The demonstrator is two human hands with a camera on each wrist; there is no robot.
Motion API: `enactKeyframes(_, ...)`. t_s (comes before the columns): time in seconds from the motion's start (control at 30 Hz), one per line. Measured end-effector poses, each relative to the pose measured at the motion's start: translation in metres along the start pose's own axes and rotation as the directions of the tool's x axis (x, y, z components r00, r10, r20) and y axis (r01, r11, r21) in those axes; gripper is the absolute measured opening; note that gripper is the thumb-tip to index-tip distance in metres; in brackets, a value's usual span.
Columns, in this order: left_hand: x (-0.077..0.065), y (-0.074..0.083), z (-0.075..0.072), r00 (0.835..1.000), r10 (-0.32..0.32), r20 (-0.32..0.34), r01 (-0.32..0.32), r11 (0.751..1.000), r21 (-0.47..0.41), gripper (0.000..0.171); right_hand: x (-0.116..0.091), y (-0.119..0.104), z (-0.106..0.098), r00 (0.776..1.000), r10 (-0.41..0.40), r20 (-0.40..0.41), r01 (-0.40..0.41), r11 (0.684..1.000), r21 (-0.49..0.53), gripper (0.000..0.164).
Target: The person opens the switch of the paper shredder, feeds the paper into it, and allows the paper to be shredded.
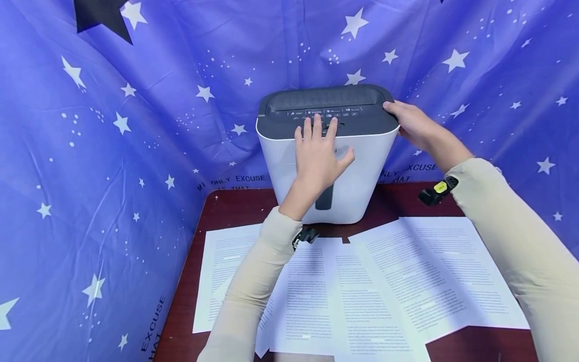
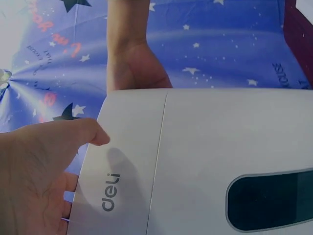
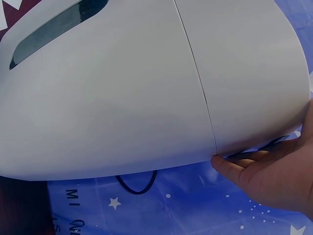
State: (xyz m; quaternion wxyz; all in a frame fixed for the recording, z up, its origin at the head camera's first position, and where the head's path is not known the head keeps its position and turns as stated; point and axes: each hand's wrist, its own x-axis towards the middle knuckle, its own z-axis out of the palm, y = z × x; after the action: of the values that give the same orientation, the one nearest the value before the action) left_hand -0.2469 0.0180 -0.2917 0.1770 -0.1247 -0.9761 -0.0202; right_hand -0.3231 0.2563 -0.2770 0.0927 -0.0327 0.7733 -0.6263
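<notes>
Head view: I see the left hand (image 1: 317,158) spread, unclenched, over the white-and-grey plastic shredder (image 1: 362,158), printed white paper sheets (image 1: 368,296) below it. Left wrist: the shredder lies beside its thumb. Right wrist: the right hand (image 3: 276,181) grasps the shredder's side.

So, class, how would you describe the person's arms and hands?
The arms wear plain cream long sleeves. The left hand and right hand are bare, without gloves. Each wrist carries a black strapped device; the right wrist's device bears a yellow sticker with small dark marks, too small to read.
</notes>
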Motion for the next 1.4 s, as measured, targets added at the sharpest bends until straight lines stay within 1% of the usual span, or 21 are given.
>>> enactKeyframes(0.1,0.001,0.0,0.0,1.0,0.005,-0.016,-0.005,1.0,0.015,0.079,0.0,0.0,-0.001,1.0,-0.01,0.002,0.01,1.0,0.002,0.056)
enactKeyframes(0.27,0.002,-0.002,0.004,0.998,0.016,-0.068,-0.013,0.998,0.056,0.084,0.0,-0.001,0.0,1.0,-0.022,0.011,0.021,1.0,0.009,0.052)
enactKeyframes(0.47,0.002,-0.004,0.008,0.992,0.024,-0.127,-0.017,0.998,0.059,0.089,0.001,-0.001,0.001,0.999,-0.032,0.012,0.032,0.999,0.004,0.041)
enactKeyframes(0.53,0.002,-0.004,0.009,0.99,0.021,-0.141,-0.013,0.998,0.06,0.09,0.001,-0.001,0.001,0.999,-0.032,0.008,0.032,0.999,0.004,0.04)
enactKeyframes(0.67,0.001,-0.004,0.01,0.988,0.014,-0.152,-0.006,0.998,0.057,0.091,0.001,0.001,0.001,1.0,-0.024,0.011,0.024,1.0,0.003,0.045)
enactKeyframes(0.8,-0.001,-0.004,0.01,0.991,0.012,-0.132,-0.006,0.999,0.043,0.09,0.0,0.004,0.002,1.0,-0.022,0.014,0.022,1.0,-0.013,0.046)
enactKeyframes(0.87,-0.002,-0.005,0.01,0.991,0.012,-0.136,-0.006,0.999,0.042,0.09,0.0,0.005,0.003,1.0,-0.025,0.017,0.025,1.0,-0.011,0.045)
enactKeyframes(0.9,-0.002,-0.005,0.011,0.989,0.009,-0.146,-0.003,0.999,0.041,0.09,0.0,0.005,0.003,0.999,-0.026,0.018,0.027,1.0,-0.008,0.045)
enactKeyframes(1.0,-0.003,-0.006,0.013,0.979,0.011,-0.203,0.0,0.999,0.05,0.093,0.0,0.004,0.003,0.999,-0.034,0.021,0.035,0.999,-0.009,0.045)
enactKeyframes(1.07,-0.003,-0.007,0.015,0.969,0.019,-0.248,-0.006,0.999,0.052,0.094,-0.001,0.003,0.002,0.999,-0.034,0.018,0.034,0.999,-0.012,0.045)
enactKeyframes(1.13,-0.004,-0.008,0.017,0.961,0.035,-0.275,-0.021,0.998,0.053,0.093,-0.001,0.003,0.002,0.999,-0.031,0.017,0.032,0.999,-0.018,0.044)
enactKeyframes(1.23,-0.003,-0.009,0.018,0.959,0.048,-0.281,-0.037,0.998,0.046,0.089,-0.002,0.003,0.001,1.0,-0.024,0.015,0.025,0.999,-0.021,0.044)
enactKeyframes(1.4,-0.003,-0.01,0.017,0.966,0.048,-0.253,-0.043,0.999,0.025,0.085,-0.001,0.002,0.001,1.0,-0.022,0.022,0.023,1.0,-0.007,0.053)
